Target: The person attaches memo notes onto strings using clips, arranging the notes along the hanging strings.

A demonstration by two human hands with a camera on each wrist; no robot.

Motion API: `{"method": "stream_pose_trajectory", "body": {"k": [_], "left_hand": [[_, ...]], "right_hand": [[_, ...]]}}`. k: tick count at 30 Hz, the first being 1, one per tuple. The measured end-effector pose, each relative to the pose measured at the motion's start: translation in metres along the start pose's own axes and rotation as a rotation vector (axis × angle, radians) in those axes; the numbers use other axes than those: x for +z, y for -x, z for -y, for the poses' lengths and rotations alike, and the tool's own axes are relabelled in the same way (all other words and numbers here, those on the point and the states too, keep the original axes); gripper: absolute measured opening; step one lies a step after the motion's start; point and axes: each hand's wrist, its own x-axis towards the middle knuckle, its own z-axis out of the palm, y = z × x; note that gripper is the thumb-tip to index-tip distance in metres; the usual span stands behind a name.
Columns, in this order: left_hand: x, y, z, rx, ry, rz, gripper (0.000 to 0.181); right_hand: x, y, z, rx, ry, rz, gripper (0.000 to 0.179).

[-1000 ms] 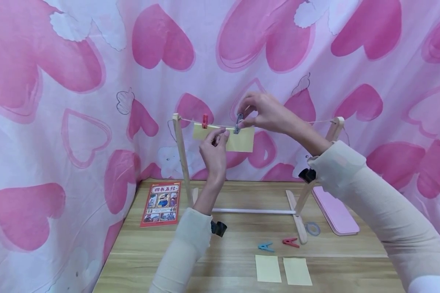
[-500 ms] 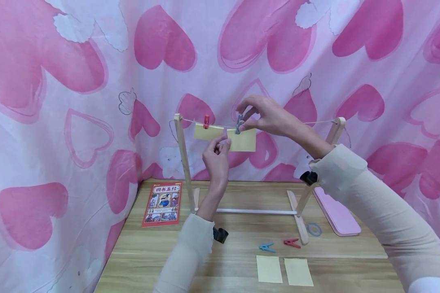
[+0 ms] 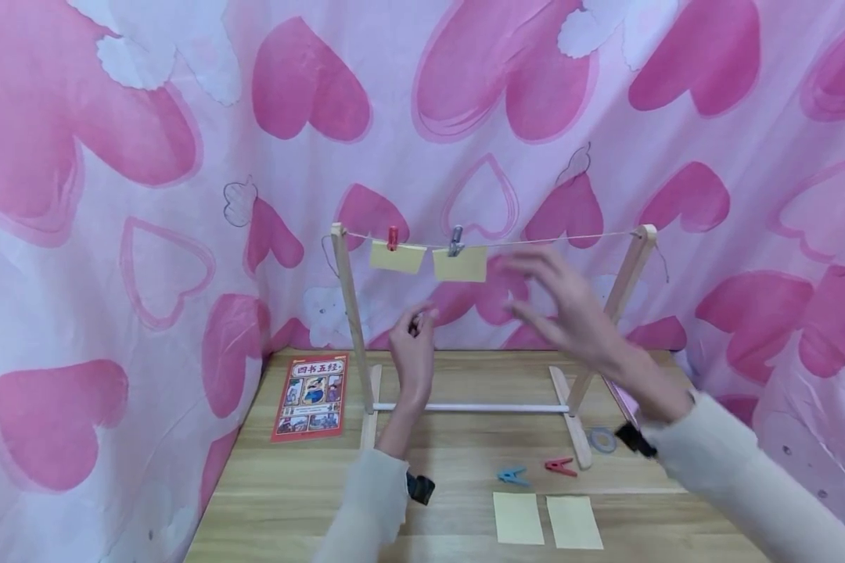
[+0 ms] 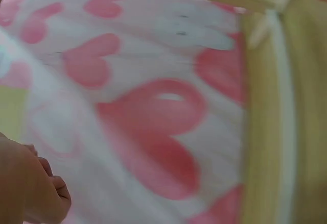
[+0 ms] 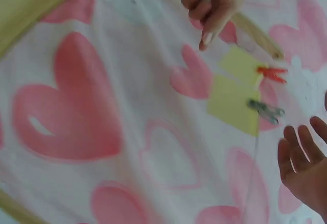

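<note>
Two yellow paper notes hang from a string (image 3: pixel 563 238) stretched between wooden posts. The left note (image 3: pixel 397 259) is held by a red clothespin (image 3: pixel 393 238), the right note (image 3: pixel 460 265) by a grey clothespin (image 3: pixel 455 241). Below the notes, my left hand (image 3: pixel 412 356) is apart from them, fingers loosely curled, with nothing seen in it. My right hand (image 3: pixel 570 309) is blurred, to the right of the grey clothespin, its fingers spread and holding nothing. In the right wrist view both clothespins and notes show, and the fingers of my right hand (image 5: pixel 306 168) are apart from them.
On the table lie a blue clothespin (image 3: pixel 512 475), a red clothespin (image 3: pixel 560 467) and two yellow notes, one left (image 3: pixel 518 518) and one right (image 3: pixel 574 522). A red book (image 3: pixel 311 397) is at left. A tape roll (image 3: pixel 602 439) lies by the right wooden foot (image 3: pixel 576 442).
My right hand has let go of the grey clothespin and moved right and down. My left hand has left the note and dropped lower. The right note stays clipped on the string.
</note>
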Motion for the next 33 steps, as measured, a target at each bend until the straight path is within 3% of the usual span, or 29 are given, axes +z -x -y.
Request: {"method": "stream_pose_trajectory", "body": {"k": [2, 3, 6, 9, 13, 16, 19, 23, 28, 33], "left_hand": [[-0.005, 0.016, 0.025, 0.014, -0.083, 0.025, 0.02], [-0.008, 0.026, 0.038, 0.015, -0.127, 0.048, 0.02], [-0.013, 0.059, 0.078, 0.005, -0.246, 0.14, 0.025], [-0.018, 0.094, 0.112, -0.05, -0.321, 0.269, 0.031], [-0.023, 0.137, 0.148, -0.076, -0.446, 0.404, 0.037], [-0.026, 0.166, 0.172, -0.023, -0.544, 0.434, 0.042], [-0.029, 0.187, 0.193, 0.045, -0.622, 0.411, 0.045], [-0.032, 0.198, 0.203, 0.107, -0.718, 0.411, 0.049], [-0.032, 0.195, 0.193, 0.065, -0.74, 0.531, 0.039], [-0.031, 0.19, 0.186, 0.02, -0.74, 0.563, 0.028]], "right_hand": [[0.009, 0.036, 0.004, -0.002, 0.015, 0.048, 0.06], [0.014, 0.055, 0.006, 0.028, 0.02, 0.083, 0.055], [0.034, 0.116, 0.001, 0.166, 0.046, 0.175, 0.046], [0.064, 0.182, -0.004, 0.307, 0.075, 0.222, 0.051], [0.102, 0.258, -0.003, 0.438, 0.145, 0.232, 0.049], [0.12, 0.295, -0.002, 0.433, 0.258, 0.227, 0.056], [0.134, 0.318, -0.005, 0.376, 0.363, 0.216, 0.064], [0.147, 0.333, -0.01, 0.375, 0.378, 0.217, 0.06], [0.149, 0.34, -0.011, 0.42, 0.356, 0.201, 0.042], [0.147, 0.337, -0.011, 0.419, 0.354, 0.188, 0.04]]}}
